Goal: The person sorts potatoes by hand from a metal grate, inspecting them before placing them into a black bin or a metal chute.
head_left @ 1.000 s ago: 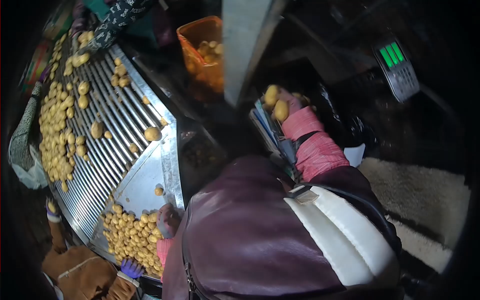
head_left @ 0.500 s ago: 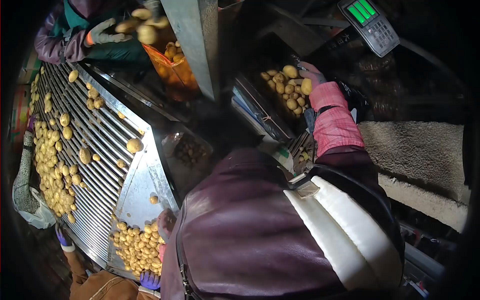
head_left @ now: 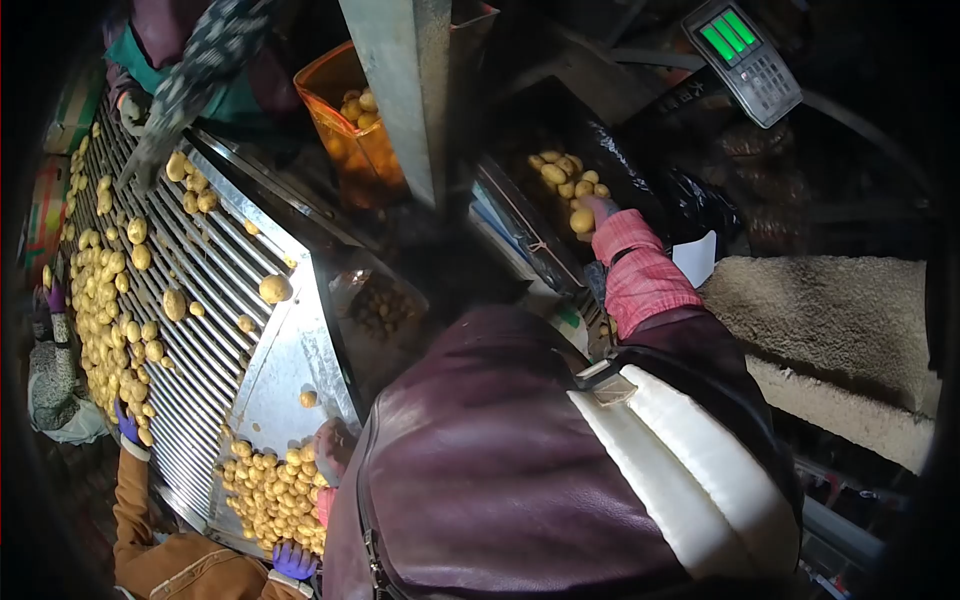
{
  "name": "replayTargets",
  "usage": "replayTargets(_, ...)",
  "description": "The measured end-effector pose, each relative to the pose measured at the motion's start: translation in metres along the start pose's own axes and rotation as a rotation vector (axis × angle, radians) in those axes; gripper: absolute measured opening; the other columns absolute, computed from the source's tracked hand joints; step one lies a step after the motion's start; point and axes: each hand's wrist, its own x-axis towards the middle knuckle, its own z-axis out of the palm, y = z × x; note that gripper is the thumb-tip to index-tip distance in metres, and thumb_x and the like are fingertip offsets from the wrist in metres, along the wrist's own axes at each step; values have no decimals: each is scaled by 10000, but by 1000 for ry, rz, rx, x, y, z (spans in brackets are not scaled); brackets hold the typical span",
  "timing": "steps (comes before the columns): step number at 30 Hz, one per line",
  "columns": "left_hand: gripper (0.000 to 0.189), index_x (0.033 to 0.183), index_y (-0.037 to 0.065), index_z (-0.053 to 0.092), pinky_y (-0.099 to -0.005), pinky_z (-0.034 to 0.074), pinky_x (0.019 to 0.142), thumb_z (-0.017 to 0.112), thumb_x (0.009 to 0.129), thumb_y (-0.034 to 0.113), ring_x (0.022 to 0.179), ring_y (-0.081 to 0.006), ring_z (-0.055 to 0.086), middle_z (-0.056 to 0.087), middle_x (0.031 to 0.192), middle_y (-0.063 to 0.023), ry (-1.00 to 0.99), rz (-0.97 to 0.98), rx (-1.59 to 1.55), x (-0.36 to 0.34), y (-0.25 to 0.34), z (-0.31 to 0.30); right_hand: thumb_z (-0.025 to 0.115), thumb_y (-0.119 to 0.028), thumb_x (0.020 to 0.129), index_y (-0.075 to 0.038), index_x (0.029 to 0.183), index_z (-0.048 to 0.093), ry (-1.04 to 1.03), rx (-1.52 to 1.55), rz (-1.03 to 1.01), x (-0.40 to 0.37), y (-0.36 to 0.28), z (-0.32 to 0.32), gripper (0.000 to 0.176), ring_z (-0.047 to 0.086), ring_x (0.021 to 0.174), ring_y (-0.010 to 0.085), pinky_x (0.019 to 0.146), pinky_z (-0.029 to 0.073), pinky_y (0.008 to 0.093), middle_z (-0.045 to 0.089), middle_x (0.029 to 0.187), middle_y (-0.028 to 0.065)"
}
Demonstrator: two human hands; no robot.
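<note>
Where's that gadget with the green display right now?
The gadget with the green display is at the upper right of the head view, above the black plastic and up and right from the person's right hand.

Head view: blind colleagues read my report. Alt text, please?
The wearer's right hand is at potatoes in a dark container; the left hand is beside a potato pile on a metal tray. More potatoes lie on adjoining metal bars, near a co-worker's purple-gloved hand. Beyond are a potato-filled orange bag and a keypad device with green display.
</note>
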Motion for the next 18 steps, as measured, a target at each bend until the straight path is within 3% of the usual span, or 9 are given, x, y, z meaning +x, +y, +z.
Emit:
replayTargets(4,161,1002,16,640,-348,501,648,623,862,94,794,-275,609,642,923,-125,0,60,71,4,4,2,613,-292,903,-134,1133,584,53,64,-21,16,-5,8,281,668,869,321,700,553,463,646,1014,146)
replayTargets(6,157,1005,20,639,-362,504,655,611,869,93,819,-280,612,643,918,-128,-229,-53,81,6,-15,-8,589,-316,923,-141,1109,579,79,75,-6,17,-10,12,255,664,821,299,649,545,439,640,959,131)
replayTargets(8,153,1010,25,638,-370,505,663,595,877,88,834,-285,614,643,908,-129,-280,-141,16,3,-18,-11,567,-330,937,-152,1066,582,81,87,-80,13,-5,14,221,657,717,249,555,530,394,634,871,98)
replayTargets(10,152,1017,32,637,-373,504,672,575,886,77,837,-292,616,641,893,-127,-147,-205,-120,-1,-5,-4,565,-330,938,-161,1071,584,146,66,-63,3,-3,3,215,622,650,214,504,492,360,610,815,69)
replayTargets(13,143,985,40,635,-357,500,658,535,909,109,805,-276,608,630,857,-110,64,57,91,5,12,5,563,-330,940,-176,1079,585,123,-28,-52,-6,-24,14,208,570,549,162,428,437,309,575,730,25)
replayTargets(14,116,959,39,630,-343,496,646,560,878,84,767,-267,597,626,838,-98,121,88,50,4,11,6,537,-315,952,-158,1149,563,-44,6,-48,2,-33,24,252,516,525,136,413,410,282,568,725,20)
replayTargets(15,97,934,38,625,-328,493,635,586,847,60,729,-257,585,622,818,-85,182,119,23,-4,0,10,511,-299,964,-141,1218,540,-387,161,41,6,-46,35,301,461,502,110,399,383,256,562,720,14)
replayTargets(17,93,929,33,621,-305,475,624,605,852,81,713,-212,565,603,797,-60,185,-245,-242,-6,19,9,460,-269,988,-106,1357,495,-905,323,317,1,-70,74,405,353,455,57,371,328,202,549,709,4)
replayTargets(18,95,927,30,619,-293,467,618,614,854,92,705,-190,555,594,787,-47,227,-493,-491,0,34,9,465,-276,987,-85,1373,477,-761,159,125,-24,-72,103,431,388,501,56,392,354,201,570,785,40)
